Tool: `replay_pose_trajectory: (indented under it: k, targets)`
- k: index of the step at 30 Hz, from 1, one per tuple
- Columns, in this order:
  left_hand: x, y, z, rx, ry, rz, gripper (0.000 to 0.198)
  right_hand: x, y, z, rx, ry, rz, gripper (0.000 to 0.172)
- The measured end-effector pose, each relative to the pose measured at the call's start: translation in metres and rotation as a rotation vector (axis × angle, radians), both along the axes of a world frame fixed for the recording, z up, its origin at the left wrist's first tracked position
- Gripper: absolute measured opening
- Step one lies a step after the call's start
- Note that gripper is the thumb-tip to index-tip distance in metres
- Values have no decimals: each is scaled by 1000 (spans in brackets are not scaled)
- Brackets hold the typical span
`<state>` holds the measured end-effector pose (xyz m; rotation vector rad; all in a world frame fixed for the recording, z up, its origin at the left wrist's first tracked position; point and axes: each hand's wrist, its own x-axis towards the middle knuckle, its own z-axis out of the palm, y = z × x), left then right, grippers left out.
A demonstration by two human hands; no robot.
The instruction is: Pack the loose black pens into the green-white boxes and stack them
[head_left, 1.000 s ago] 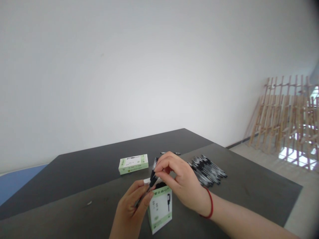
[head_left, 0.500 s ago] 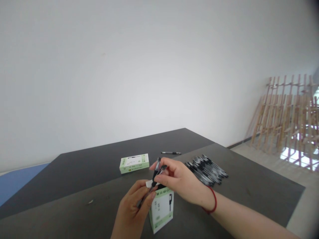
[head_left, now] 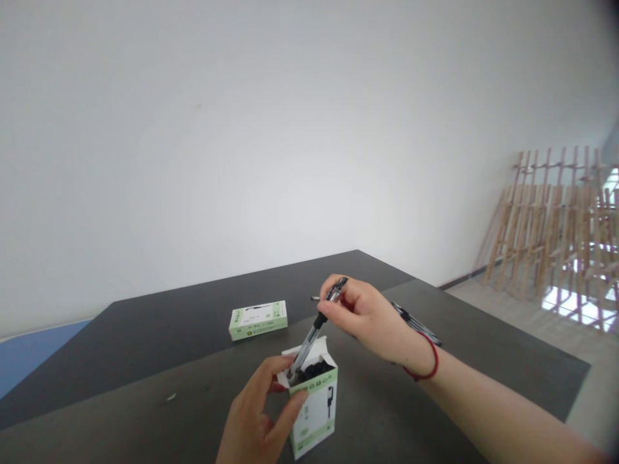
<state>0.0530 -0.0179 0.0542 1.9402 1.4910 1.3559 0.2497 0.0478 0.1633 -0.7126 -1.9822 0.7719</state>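
An upright white and green pen box [head_left: 316, 412] stands on the table with its top flaps open. Dark pen ends [head_left: 315, 370] fill much of its mouth. My left hand [head_left: 264, 406] grips the box's left side, thumb against the front face. Between the thumb and fingers of my right hand [head_left: 367, 312] is a clear pen with a black grip [head_left: 309, 338], held by its capped end. It slants down to the left, its lower end at the box mouth beside my left fingers. Whether a second pen lies behind it, I cannot tell.
A similar box [head_left: 258, 321] lies flat farther back on the dark table [head_left: 193, 328]. Loose pens [head_left: 416, 322] show partly behind my right wrist, and one pen end [head_left: 314, 298] beyond my fingers. A white scrap [head_left: 171, 397] lies at left. Wooden racks [head_left: 546, 232] stand far right.
My right hand has risen and moved right, tilting the pen over the box mouth. My left fingers have gone from the pen to the box's side. The open flaps and contents now show.
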Motion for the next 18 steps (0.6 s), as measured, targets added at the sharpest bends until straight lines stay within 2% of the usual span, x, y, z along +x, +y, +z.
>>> replay_pose_trajectory:
  k: [3,8,15,18]
  targets:
    - [0,-1,-1,104,32,-7,21,2,-2,7,36,-56,31,17]
    - [-4,1,-4,222,146,-92,28,1,-5,13,108,-239,184,16]
    - [-6,2,-5,247,199,-65,28,4,4,14,141,-254,329,6]
    - [-5,1,-7,254,197,-77,29,1,8,13,105,-321,387,10]
